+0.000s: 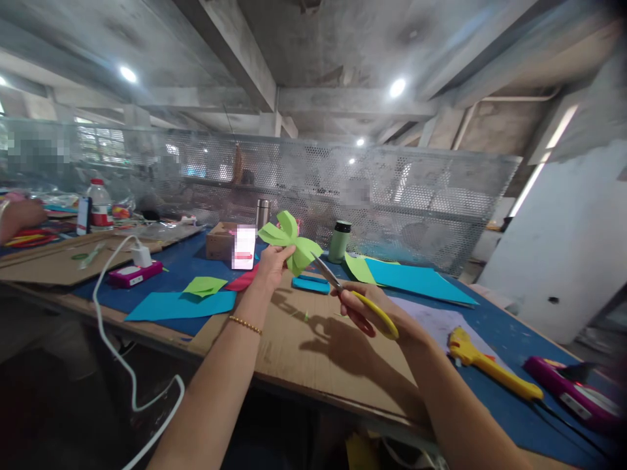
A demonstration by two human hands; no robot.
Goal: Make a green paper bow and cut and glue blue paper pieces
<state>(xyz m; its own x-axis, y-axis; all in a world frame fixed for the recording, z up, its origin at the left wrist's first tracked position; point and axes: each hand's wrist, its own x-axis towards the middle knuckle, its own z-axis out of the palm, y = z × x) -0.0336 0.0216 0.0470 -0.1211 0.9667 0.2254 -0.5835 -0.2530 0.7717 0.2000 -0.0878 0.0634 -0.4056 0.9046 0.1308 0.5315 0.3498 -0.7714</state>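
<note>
My left hand [271, 262] holds up a light green folded paper shape [290, 241] with several petal-like lobes, above the table. My right hand [377, 313] grips yellow-handled scissors [353, 296], whose blades point up and left and touch the lower right edge of the green paper. A bead bracelet sits on my left wrist. Below both hands lies a brown cardboard sheet [313, 352] on the blue-covered table.
A phone [243, 247] leans on a small box. A green bottle [339, 241] and a steel flask [263, 213] stand behind. Blue paper sheets [181, 305] lie left and right. A yellow glue gun [490, 365], a pink tool [573, 391], a white charger cable [112, 326] and another person's hand [19, 215] are around.
</note>
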